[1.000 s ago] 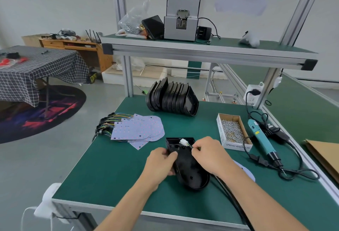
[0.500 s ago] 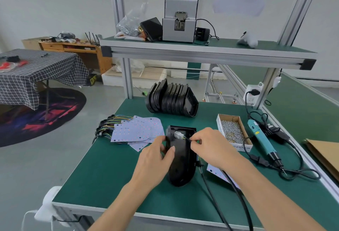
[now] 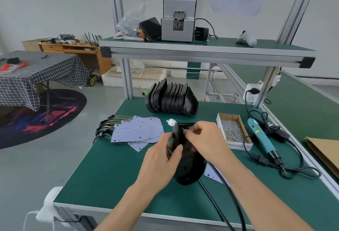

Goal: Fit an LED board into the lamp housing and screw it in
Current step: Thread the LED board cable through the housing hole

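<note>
- The left hand (image 3: 161,159) grips the left edge of the black lamp housing (image 3: 187,157), thumb curled over its rim, most likely to keep it tipped up and steady on the green bench (image 3: 110,172).
- The right hand (image 3: 205,141) reaches into the far end of the housing, its fingers (image 3: 190,132) bunched in a pinch on something small; I judge it to be the board's wires, though the fingers hide the piece itself.
- A white connector (image 3: 171,121) sticks out just beyond the far left corner of the housing, so the lead seems to be fed through an opening there.
- One LED board (image 3: 211,173) lies flat on the bench just right of the housing, partly under the right forearm; it is not yet seated.
- Spare LED boards (image 3: 135,130) lie fanned to the left; the overlap stops an exact count.
- Spare housings (image 3: 170,98) stand nested at the far side, roughly eight.
- One box of screws (image 3: 232,130) and one electric screwdriver (image 3: 262,138) wait to the right, within reach for the screwing step.
</note>
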`<act>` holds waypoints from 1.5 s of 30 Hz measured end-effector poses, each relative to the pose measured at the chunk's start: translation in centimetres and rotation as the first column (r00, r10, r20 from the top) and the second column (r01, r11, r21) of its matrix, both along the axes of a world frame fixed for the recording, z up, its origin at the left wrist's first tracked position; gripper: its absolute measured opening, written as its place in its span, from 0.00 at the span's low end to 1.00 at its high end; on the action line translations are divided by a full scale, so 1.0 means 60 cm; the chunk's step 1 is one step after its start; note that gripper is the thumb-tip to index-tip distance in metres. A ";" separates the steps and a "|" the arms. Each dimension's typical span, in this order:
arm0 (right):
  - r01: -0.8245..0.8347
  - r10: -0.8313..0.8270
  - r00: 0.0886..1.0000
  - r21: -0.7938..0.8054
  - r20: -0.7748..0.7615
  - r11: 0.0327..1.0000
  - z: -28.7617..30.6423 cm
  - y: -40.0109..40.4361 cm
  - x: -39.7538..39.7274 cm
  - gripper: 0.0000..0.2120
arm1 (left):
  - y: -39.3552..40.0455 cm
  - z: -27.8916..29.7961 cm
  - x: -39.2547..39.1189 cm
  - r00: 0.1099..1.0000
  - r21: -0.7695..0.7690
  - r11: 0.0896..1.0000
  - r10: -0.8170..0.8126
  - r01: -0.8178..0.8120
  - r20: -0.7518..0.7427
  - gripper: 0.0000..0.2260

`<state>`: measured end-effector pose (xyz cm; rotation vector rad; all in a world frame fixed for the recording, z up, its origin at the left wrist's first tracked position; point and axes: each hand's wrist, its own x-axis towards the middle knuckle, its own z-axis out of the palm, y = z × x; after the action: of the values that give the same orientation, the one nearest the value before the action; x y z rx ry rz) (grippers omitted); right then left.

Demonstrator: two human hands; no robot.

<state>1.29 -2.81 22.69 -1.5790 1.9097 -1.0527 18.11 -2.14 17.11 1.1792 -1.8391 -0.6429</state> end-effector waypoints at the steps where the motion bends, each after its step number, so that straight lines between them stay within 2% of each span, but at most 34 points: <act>1: -0.058 0.050 0.980 0.036 0.191 0.998 0.002 0.002 -0.002 0.06 | 0.000 -0.002 0.001 1.000 0.017 1.000 -0.004 0.004 -0.019 0.09; 2: -0.120 0.090 0.931 0.064 0.353 0.991 0.005 0.005 -0.007 0.04 | 0.001 -0.003 0.003 0.999 0.036 0.999 -0.009 0.010 -0.039 0.10; 4: -0.213 0.134 0.833 0.088 0.537 0.973 0.010 0.011 -0.019 0.03 | 0.002 -0.005 0.007 0.996 0.063 0.998 -0.024 0.029 -0.086 0.12; 9: -0.306 0.161 0.685 0.080 0.710 0.949 0.004 0.033 -0.009 0.07 | 0.002 -0.004 0.002 0.979 0.083 0.990 -0.101 0.117 -0.179 0.19; 10: -0.302 0.165 0.678 0.066 0.717 0.951 -0.001 0.038 0.000 0.09 | 0.001 -0.005 0.001 0.978 0.074 0.989 -0.113 0.128 -0.177 0.20; 15: -0.097 0.068 0.880 0.037 0.470 0.995 -0.018 0.041 0.022 0.17 | -0.001 -0.012 0.008 0.950 0.146 0.965 -0.178 0.220 -0.257 0.27; 17: -0.047 0.036 0.895 0.012 0.444 0.999 -0.020 0.037 0.020 0.13 | -0.007 -0.012 0.019 0.916 0.201 0.935 -0.215 0.293 -0.338 0.33; 19: -0.085 0.075 0.909 0.005 0.411 0.996 -0.022 0.033 0.017 0.08 | -0.019 -0.003 0.025 0.848 0.283 0.870 -0.239 0.404 -0.474 0.36; 21: -0.152 0.131 0.913 0.025 0.387 0.988 -0.026 0.031 0.017 0.07 | -0.031 0.003 0.026 0.776 0.362 0.781 -0.233 0.509 -0.586 0.31; 22: -0.181 0.155 0.913 0.034 0.378 0.983 -0.027 0.031 0.018 0.07 | -0.036 0.004 0.025 0.768 0.378 0.763 -0.232 0.524 -0.597 0.26; 24: -0.237 0.196 0.890 0.049 0.412 0.970 -0.027 0.032 0.018 0.07 | -0.043 0.002 0.018 0.817 0.392 0.806 -0.185 0.444 -0.546 0.19; 26: -0.270 0.216 0.856 0.049 0.470 0.962 -0.025 0.036 0.014 0.09 | -0.050 -0.003 0.011 0.880 0.397 0.875 -0.065 0.277 -0.471 0.21; 27: -0.255 0.217 0.869 0.028 0.445 0.966 -0.027 0.037 0.011 0.09 | -0.053 -0.006 0.009 0.892 0.393 0.893 -0.021 0.220 -0.451 0.22; 28: -0.205 0.202 0.919 -0.027 0.338 0.978 -0.030 0.036 0.005 0.08 | -0.054 -0.007 0.007 0.890 0.394 0.898 0.007 0.196 -0.457 0.23; 30: -0.112 0.112 0.994 -0.200 -0.012 0.973 -0.036 0.032 -0.010 0.09 | -0.053 -0.008 0.002 0.853 0.396 0.893 0.025 0.216 -0.522 0.21; 31: -0.135 0.096 0.983 -0.254 -0.159 0.958 -0.037 0.029 -0.016 0.15 | -0.054 -0.009 0.002 0.840 0.379 0.898 0.019 0.224 -0.542 0.20; 33: -0.261 0.200 0.945 -0.230 -0.257 0.938 -0.034 0.019 -0.028 0.24 | -0.052 -0.008 0.001 0.834 0.342 0.908 -0.015 0.242 -0.551 0.16; 36: -0.402 0.359 0.896 -0.136 -0.260 0.905 -0.023 0.006 -0.039 0.16 | -0.051 -0.002 0.001 0.825 0.373 0.885 -0.023 0.280 -0.565 0.11; 39: -0.408 0.372 0.898 -0.127 -0.233 0.904 -0.015 0.004 -0.053 0.10 | -0.058 0.002 0.016 0.761 0.449 0.856 0.108 0.255 -0.639 0.09; 41: -0.374 0.368 0.928 -0.147 -0.067 0.916 -0.005 0.012 -0.066 0.09 | -0.065 0.003 0.033 0.678 0.509 0.837 0.258 0.198 -0.688 0.07; 45: -0.281 0.336 0.919 -0.259 0.204 0.924 0.033 0.041 -0.098 0.14 | -0.069 -0.023 0.085 0.531 0.628 0.778 0.529 0.009 -0.662 0.09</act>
<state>-4.62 -0.33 24.69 -1.7116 1.3594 -1.2874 23.19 -6.28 15.72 1.1873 -0.6140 -1.3441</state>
